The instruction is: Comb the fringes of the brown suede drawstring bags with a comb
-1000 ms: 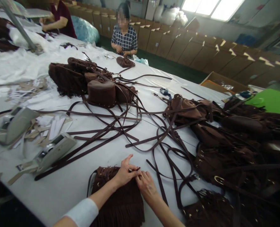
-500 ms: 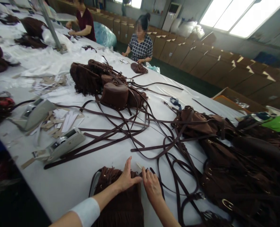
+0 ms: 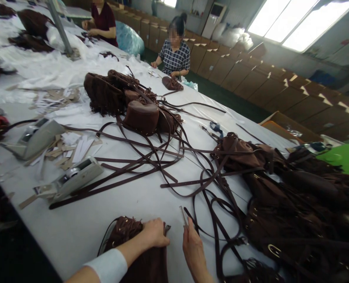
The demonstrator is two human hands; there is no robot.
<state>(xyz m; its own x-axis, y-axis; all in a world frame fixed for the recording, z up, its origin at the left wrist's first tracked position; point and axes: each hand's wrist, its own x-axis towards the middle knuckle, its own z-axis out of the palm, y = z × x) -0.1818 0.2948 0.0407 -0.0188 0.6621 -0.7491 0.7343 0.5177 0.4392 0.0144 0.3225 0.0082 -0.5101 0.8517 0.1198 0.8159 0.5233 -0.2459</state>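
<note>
A dark brown bag [image 3: 146, 261] with a fringe and small metal eyelets lies at the bottom of the view. My left hand [image 3: 156, 232] is closed on its upper right edge, with the fingers curled over the brown material. To the right of the bag, and apart from it, my right hand [image 3: 193, 247] is closed round a thin, silvery, pointed tool [image 3: 183, 215]. The tool's tip points away from me; its exact kind is too small to make out. Loose brown straps [image 3: 214, 220] lie just beyond and right of this hand.
Two tape dispensers [image 3: 76, 179] stand on the left of the white table [image 3: 74, 236], beside paper strips [image 3: 81, 149]. More brown bags [image 3: 141, 116] are heaped mid-table, and a larger pile [image 3: 304, 208] fills the right. Two people [image 3: 174, 55] work at the far side.
My left hand has gone from spread fingers to gripping the bag's edge. My right hand has moved off the bag to the right, with the tool in it.
</note>
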